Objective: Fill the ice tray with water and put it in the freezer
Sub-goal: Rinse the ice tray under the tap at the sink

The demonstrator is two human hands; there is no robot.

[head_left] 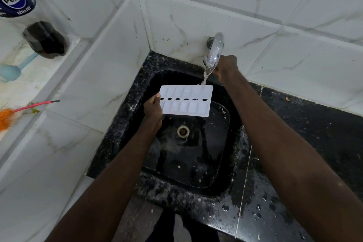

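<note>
From the head camera, my left hand [152, 108] pinches the short edge of the white plastic ice tray [186, 100], thumb on top and fingers closed beneath, holding it level over the black sink [233, 167]. The tray is a flat rectangle with two rows of rounded pockets and a line of oval holes down the middle. Out past that grip, at the tray's far corner, a clear stream of water [205, 78] lands in the end pocket (it splashes a little at the rim). It falls from the curved, shiny metal tap [215, 49] set in the marbled white tile wall. My right hand [225, 67] is wrapped behind the tap's spout end; I cannot tell how tightly it is closed. Below the tray, the glossy wet basin shows a round metal drain [183, 131], and the speckled black stone counter [314, 143] surrounds it.
</note>
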